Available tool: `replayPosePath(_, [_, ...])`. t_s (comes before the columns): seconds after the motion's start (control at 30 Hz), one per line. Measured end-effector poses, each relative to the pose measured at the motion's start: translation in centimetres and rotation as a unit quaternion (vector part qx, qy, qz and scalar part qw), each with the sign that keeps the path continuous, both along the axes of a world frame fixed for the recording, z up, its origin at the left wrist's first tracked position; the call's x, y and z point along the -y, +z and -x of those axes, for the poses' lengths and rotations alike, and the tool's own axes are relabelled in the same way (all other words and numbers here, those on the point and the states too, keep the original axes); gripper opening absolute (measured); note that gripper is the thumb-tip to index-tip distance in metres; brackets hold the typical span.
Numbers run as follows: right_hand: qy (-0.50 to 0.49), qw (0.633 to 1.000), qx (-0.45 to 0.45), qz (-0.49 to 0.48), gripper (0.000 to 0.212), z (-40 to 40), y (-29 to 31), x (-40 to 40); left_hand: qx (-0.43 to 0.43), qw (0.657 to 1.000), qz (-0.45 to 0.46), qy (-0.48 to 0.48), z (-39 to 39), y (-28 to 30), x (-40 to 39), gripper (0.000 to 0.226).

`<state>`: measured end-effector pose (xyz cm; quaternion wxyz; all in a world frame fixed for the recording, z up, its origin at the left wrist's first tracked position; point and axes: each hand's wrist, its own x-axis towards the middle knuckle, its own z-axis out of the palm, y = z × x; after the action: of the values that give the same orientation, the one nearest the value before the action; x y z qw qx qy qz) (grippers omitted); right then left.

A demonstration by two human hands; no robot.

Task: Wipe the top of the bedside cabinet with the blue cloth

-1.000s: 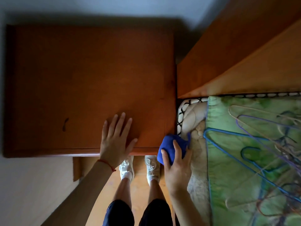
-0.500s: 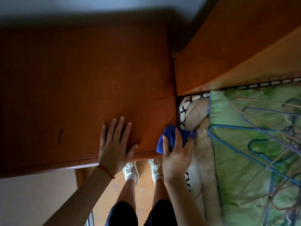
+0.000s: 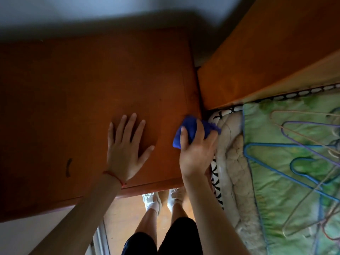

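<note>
Gripping the bunched blue cloth (image 3: 191,130) at the bedside cabinet (image 3: 92,92) top's right edge, the right hand (image 3: 196,153) looks set to begin wiping and next needs a leftward sweep, while the left hand (image 3: 125,150) lies flat and open on the wood.

The room is sitting in dim light, and the cabinet top (image 3: 82,92) is showing a deep, muddy orange with its left side sinking into shadow. Brighter light is falling on the bed (image 3: 287,162) at the right and on the floor (image 3: 125,214) near the feet. A dark band of shadow is lying along the far wall. Motion blur is smearing the far cabinet edge and the blue cloth (image 3: 191,127). The wide lens is bending straight edges toward the corners.
</note>
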<state>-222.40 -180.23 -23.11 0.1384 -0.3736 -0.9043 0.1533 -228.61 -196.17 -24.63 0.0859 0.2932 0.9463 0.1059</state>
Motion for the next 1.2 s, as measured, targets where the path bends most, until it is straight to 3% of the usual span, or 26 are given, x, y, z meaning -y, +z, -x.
replayPosePath(0.13, [-0.032,0.999,-0.014,0.011,0.044,1.3,-0.2,0.0,0.013,1.0,0.027,0.0,1.8,0.2,-0.3,0.068])
replayPosePath(0.33, [-0.027,0.998,0.021,0.047,0.063,-0.3,0.6,1.7,0.016,0.999,0.034,-0.002,1.9,0.3,-0.3,0.067])
replayPosePath(0.5, [-0.036,0.999,-0.015,0.019,0.054,6.6,-0.3,-0.3,0.01,1.0,0.026,-0.007,2.0,0.2,-0.2,0.065])
replayPosePath(0.7, [-0.057,0.998,0.019,0.026,0.052,4.3,0.0,2.3,0.007,1.0,0.009,-0.004,2.0,0.2,-0.1,0.062])
replayPosePath(0.87, [-0.07,0.998,0.006,0.003,0.049,9.3,-0.4,1.1,0.005,1.0,-0.007,-0.001,2.1,0.1,-0.3,0.062])
replayPosePath(1.03, [-0.104,0.994,0.021,-0.001,0.051,10.3,-0.2,1.5,-0.028,0.998,-0.06,-0.018,6.6,0.8,-0.4,0.062])
replayPosePath(1.2, [-0.135,0.989,0.058,-0.011,0.05,11.2,-0.1,1.8,-0.026,0.996,-0.004,-0.08,12.6,0.1,-0.6,0.064])
